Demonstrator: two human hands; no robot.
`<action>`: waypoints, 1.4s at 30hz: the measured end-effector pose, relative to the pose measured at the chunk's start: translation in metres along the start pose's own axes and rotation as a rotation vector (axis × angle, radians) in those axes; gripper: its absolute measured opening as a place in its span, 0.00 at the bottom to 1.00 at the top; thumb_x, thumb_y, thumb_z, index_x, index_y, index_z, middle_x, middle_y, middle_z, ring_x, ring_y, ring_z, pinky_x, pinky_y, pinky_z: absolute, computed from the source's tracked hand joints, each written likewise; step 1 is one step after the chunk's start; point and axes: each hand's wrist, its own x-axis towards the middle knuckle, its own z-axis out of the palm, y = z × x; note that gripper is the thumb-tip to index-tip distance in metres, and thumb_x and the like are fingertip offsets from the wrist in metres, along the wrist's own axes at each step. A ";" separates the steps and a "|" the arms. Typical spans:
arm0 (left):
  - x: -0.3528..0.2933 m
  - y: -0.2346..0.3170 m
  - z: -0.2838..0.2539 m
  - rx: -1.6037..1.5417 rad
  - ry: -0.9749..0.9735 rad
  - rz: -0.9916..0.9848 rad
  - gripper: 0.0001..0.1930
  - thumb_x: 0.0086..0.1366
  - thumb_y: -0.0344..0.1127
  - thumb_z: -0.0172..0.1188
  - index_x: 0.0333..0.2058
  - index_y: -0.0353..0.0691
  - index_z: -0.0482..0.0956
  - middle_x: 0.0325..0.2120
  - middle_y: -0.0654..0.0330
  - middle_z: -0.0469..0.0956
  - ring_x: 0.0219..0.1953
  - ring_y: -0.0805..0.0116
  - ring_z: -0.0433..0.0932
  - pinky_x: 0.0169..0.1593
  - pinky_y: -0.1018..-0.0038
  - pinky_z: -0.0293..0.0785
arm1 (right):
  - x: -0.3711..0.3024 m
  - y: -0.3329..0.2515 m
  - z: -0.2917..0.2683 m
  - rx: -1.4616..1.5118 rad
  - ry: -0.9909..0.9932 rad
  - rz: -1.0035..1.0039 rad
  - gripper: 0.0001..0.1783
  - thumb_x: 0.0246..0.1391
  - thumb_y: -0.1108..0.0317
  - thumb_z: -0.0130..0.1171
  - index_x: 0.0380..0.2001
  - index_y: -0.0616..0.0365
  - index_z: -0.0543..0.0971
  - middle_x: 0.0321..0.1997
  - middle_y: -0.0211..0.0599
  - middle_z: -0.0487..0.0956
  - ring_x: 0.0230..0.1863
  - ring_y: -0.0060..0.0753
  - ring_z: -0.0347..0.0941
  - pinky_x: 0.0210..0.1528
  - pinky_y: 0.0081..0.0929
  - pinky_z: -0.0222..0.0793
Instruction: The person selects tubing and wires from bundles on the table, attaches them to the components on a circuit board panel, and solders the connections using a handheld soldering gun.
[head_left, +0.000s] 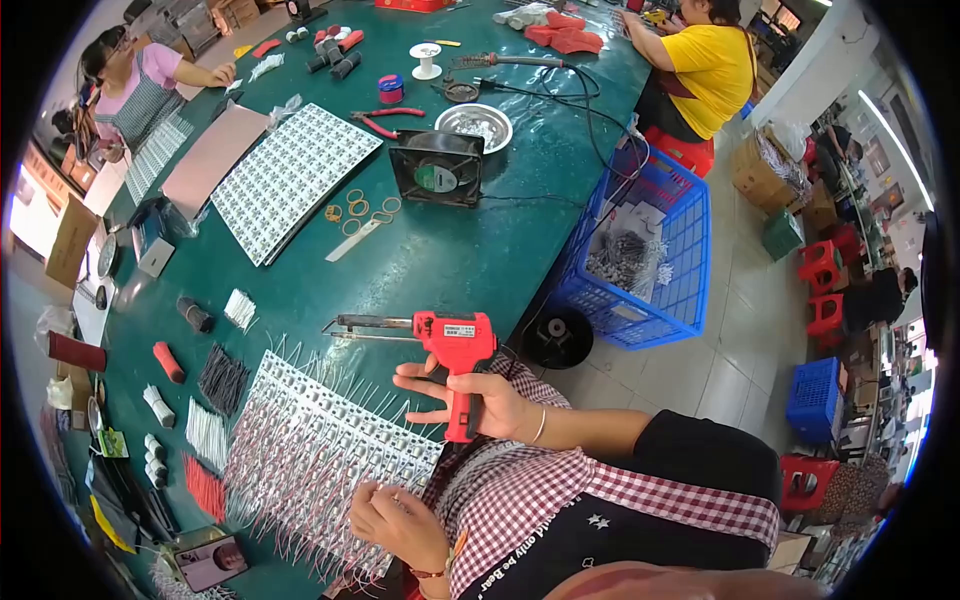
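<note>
Red soldering gun (pixel 458 336): grasped by its handle in the right hand (pixel 500 408), beside the wired circuit-board panel (pixel 325 425) on the green table (pixel 430 255). Left hand (pixel 402 525) curled at the panel; any grasp there cannot be determined.

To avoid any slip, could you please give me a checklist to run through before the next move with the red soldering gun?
1. Red soldering gun held by its handle in the right hand: ok.
2. Gun pointed away from the left hand: ok.
3. Gun's tip heated: cannot tell.
4. Wires kept within the edges of the white panel: not ok, many stick out past them.
5. Black fan upright: ok.
6. Fan running: cannot tell.
</note>
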 end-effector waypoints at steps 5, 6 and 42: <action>-0.002 0.040 0.003 0.214 0.125 0.604 0.31 0.71 0.52 0.47 0.64 0.35 0.63 0.68 0.47 0.57 0.71 0.42 0.52 0.70 0.41 0.42 | -0.015 -0.017 -0.004 -0.045 0.048 0.010 0.17 0.57 0.69 0.58 0.50 0.51 0.72 0.69 0.44 0.64 0.75 0.46 0.50 0.69 0.68 0.51; -0.001 0.041 0.004 0.223 0.061 0.535 0.32 0.71 0.52 0.44 0.64 0.32 0.62 0.68 0.45 0.56 0.71 0.42 0.51 0.70 0.39 0.41 | -0.014 -0.018 -0.004 -0.048 0.051 0.014 0.17 0.57 0.69 0.58 0.50 0.51 0.72 0.69 0.44 0.64 0.75 0.46 0.50 0.69 0.68 0.51; 0.099 -0.029 -0.012 0.037 0.232 0.381 0.37 0.64 0.55 0.55 0.65 0.36 0.63 0.70 0.47 0.52 0.70 0.43 0.51 0.66 0.38 0.43 | 0.007 -0.028 0.030 -0.031 0.082 0.082 0.18 0.63 0.62 0.53 0.54 0.52 0.69 0.70 0.52 0.61 0.76 0.51 0.47 0.67 0.78 0.46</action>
